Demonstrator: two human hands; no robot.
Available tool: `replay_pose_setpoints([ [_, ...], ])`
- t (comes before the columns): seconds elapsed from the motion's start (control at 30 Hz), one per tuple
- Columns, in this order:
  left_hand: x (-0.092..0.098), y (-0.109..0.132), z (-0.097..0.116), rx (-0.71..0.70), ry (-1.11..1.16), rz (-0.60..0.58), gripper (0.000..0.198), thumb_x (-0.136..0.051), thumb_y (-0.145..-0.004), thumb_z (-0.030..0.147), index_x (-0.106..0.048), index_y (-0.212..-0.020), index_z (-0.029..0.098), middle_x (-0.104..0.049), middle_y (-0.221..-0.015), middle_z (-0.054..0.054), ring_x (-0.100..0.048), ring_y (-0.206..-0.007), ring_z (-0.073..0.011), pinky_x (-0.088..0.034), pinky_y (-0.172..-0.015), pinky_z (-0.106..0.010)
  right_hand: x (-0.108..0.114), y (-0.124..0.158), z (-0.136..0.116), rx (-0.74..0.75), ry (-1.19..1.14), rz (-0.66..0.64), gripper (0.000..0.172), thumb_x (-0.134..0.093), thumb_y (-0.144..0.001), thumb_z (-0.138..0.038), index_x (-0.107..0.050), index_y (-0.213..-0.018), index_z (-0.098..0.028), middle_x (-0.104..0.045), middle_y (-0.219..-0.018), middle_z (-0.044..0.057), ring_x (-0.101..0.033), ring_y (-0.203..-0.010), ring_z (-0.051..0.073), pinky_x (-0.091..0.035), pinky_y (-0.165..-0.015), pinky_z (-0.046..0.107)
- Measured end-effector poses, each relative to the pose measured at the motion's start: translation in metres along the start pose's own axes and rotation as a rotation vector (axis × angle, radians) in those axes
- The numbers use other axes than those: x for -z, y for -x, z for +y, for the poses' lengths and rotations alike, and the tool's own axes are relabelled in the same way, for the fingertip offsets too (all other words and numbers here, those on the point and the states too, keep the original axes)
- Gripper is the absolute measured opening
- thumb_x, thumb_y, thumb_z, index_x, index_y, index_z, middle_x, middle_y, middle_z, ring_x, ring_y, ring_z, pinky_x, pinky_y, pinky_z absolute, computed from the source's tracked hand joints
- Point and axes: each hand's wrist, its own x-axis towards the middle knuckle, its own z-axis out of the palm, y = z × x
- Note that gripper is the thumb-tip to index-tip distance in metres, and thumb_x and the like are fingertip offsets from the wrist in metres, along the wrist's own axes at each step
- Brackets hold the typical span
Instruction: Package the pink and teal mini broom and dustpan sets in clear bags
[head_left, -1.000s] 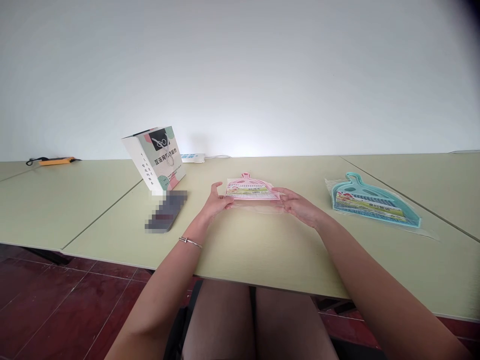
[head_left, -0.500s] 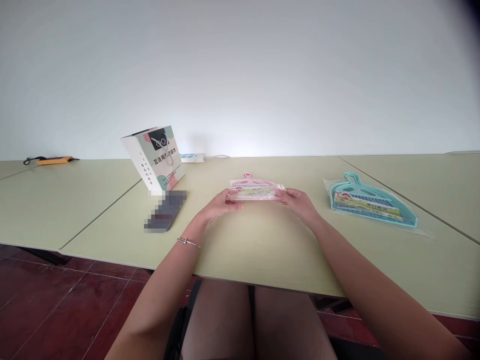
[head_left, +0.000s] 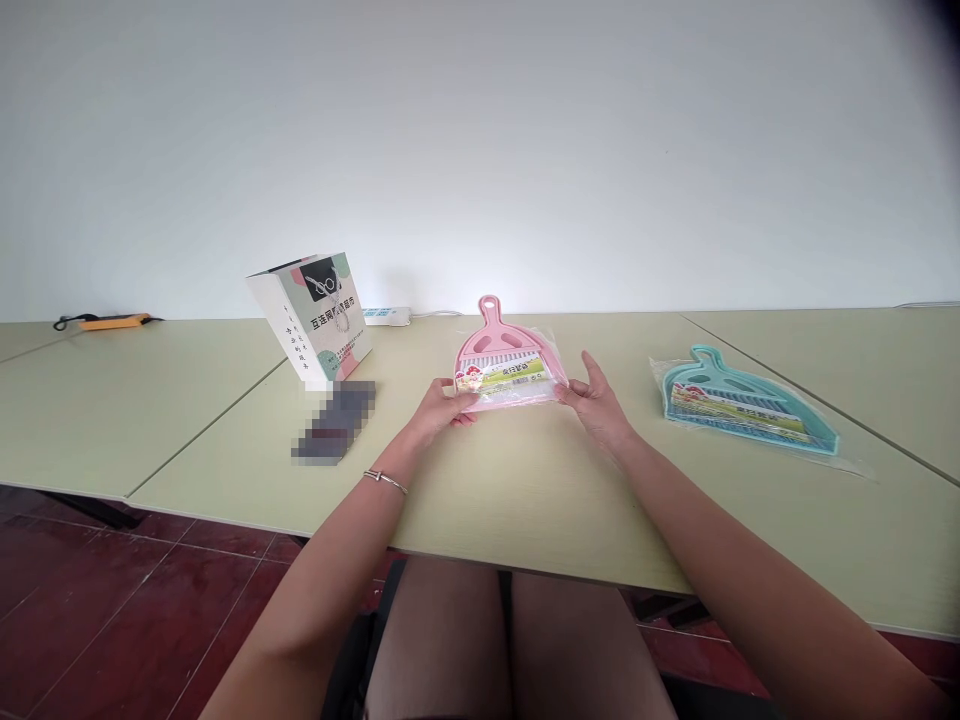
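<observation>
A pink dustpan and brush set (head_left: 501, 347), wrapped in clear plastic with a printed label, is held tilted up in front of me, its handle pointing away. My left hand (head_left: 442, 408) grips its lower left corner, thumb over the front. At the lower right corner my right hand (head_left: 598, 402) pinches the wrapper, with one finger sticking up. Off to the right, a turquoise dustpan and brush set (head_left: 742, 400), also in clear plastic, lies on the table, touched by neither hand.
A printed paper bag (head_left: 315, 320) stands at the left, with a dark, pixelated flat object (head_left: 337, 425) in front of it. A white power strip (head_left: 388, 316) lies by the wall. Far left is an orange object (head_left: 115, 322) with a black strap. The table (head_left: 510, 500) ends near my lap.
The pink set has been tilted up from nearly flat, so its front and label now face me more fully. Both hands still hold its lower corners; a right-hand finger has lifted.
</observation>
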Motion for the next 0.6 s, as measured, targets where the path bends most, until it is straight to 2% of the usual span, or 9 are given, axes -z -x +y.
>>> replay_pose_setpoints([
  [0.07, 0.0, 0.0, 0.001, -0.071, -0.022, -0.094, 0.042, -0.07, -0.071, 0.035, -0.051, -0.101, 0.013, -0.065, -0.063, -0.002, -0.06, -0.054, -0.0116, -0.043, -0.05, -0.021, 0.0, -0.002, 0.0, 0.025, 0.006, -0.052, 0.068, -0.071, -0.06, -0.042, -0.053, -0.122, -0.022, -0.068, -0.08, 0.0, -0.062, -0.084, 0.019, -0.047, -0.081, 0.034],
  [0.1, 0.0, 0.0, 0.0, -0.111, -0.027, -0.132, 0.037, -0.07, -0.071, 0.037, -0.055, -0.095, 0.013, -0.064, -0.063, -0.002, -0.059, -0.054, -0.0115, -0.043, -0.05, -0.021, -0.001, -0.002, -0.001, 0.029, 0.007, -0.077, 0.056, -0.071, -0.059, -0.044, -0.06, -0.109, -0.021, -0.068, -0.083, 0.001, -0.061, -0.083, 0.019, -0.047, -0.079, 0.034],
  [0.17, -0.003, -0.001, -0.001, -0.173, -0.03, -0.162, 0.033, -0.068, -0.072, 0.04, -0.058, -0.088, 0.013, -0.062, -0.061, 0.0, -0.058, -0.052, -0.0116, -0.042, -0.05, -0.022, -0.003, -0.001, -0.002, 0.003, 0.006, -0.107, 0.043, -0.07, -0.059, -0.046, -0.06, -0.092, -0.02, -0.067, -0.089, 0.003, -0.06, -0.081, 0.018, -0.047, -0.072, 0.032],
  [0.3, -0.008, -0.001, -0.003, -0.254, -0.064, -0.154, 0.033, -0.064, -0.074, 0.046, -0.059, -0.081, 0.014, -0.059, -0.054, 0.0, -0.055, -0.05, -0.013, -0.042, -0.05, -0.025, -0.011, 0.008, -0.006, -0.067, 0.174, -0.014, 0.052, -0.074, -0.056, -0.051, -0.049, -0.091, -0.022, -0.061, -0.092, 0.002, -0.058, -0.079, 0.017, -0.045, -0.061, 0.027],
  [0.43, -0.01, 0.0, -0.003, -0.308, -0.085, -0.189, 0.031, -0.063, -0.075, 0.046, -0.058, -0.076, 0.015, -0.059, -0.052, 0.0, -0.054, -0.047, -0.0128, -0.041, -0.049, -0.025, -0.015, 0.014, -0.009, -0.028, 0.375, 0.114, 0.061, -0.077, -0.049, -0.056, -0.043, -0.087, -0.023, -0.057, -0.078, -0.003, -0.056, -0.072, 0.016, -0.043, -0.057, 0.025],
  [0.5, -0.01, 0.0, -0.003, -0.321, -0.097, -0.185, 0.032, -0.06, -0.077, 0.048, -0.057, -0.073, 0.016, -0.059, -0.051, 0.0, -0.053, -0.046, -0.0123, -0.04, -0.047, -0.024, -0.015, 0.015, -0.01, 0.014, 0.389, 0.144, 0.054, -0.073, -0.054, -0.059, -0.042, -0.079, -0.023, -0.053, -0.068, -0.005, -0.052, -0.063, 0.014, -0.04, -0.052, 0.024],
  [0.6, -0.01, -0.002, -0.003, -0.332, -0.106, -0.16, 0.037, -0.054, -0.08, 0.051, -0.055, -0.068, 0.016, -0.059, -0.049, 0.0, -0.052, -0.043, -0.0117, -0.038, -0.045, -0.023, -0.015, 0.016, -0.012, 0.105, 0.329, 0.159, 0.046, -0.056, -0.071, -0.065, -0.035, -0.068, -0.024, -0.04, -0.052, -0.007, -0.042, -0.048, 0.011, -0.035, -0.046, 0.024],
])
